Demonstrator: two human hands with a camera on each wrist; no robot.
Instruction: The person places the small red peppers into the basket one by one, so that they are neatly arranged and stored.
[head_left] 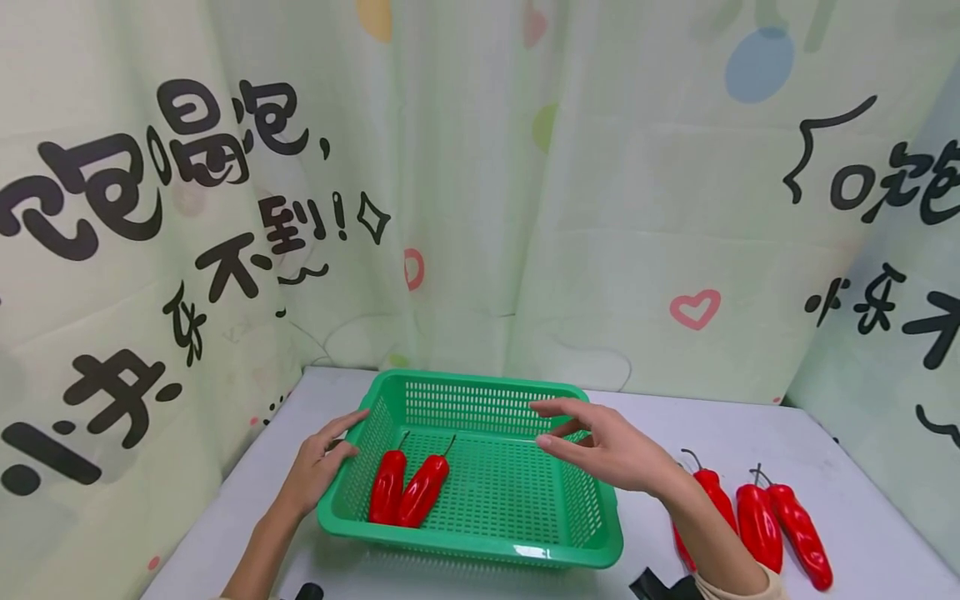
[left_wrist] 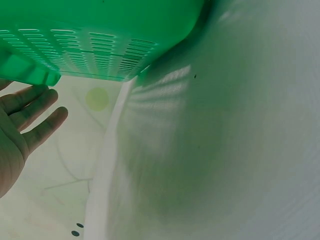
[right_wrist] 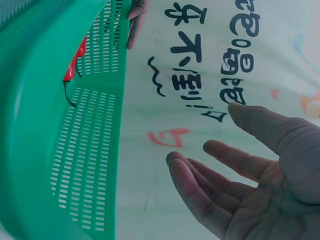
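A green plastic basket [head_left: 480,550] with slotted walls stands on the table. Inside its left part lie two glossy red peppers [head_left: 424,490] side by side, dark stems pointing to the back. My left hand [head_left: 318,467] touches the basket's left rim with its fingertips; the left wrist view shows its fingers [left_wrist: 35,115] mostly straight beside the wall. Over the basket's right side hovers my right hand [head_left: 607,442], fingers loosely bent and thumb apart, with nothing between them in the right wrist view.
Several more red peppers [head_left: 801,533] lie on the white table [head_left: 660,412] to the right, partly hidden by my right forearm. A pale curtain [head_left: 480,208] with black characters and coloured shapes surrounds the table at the back and sides.
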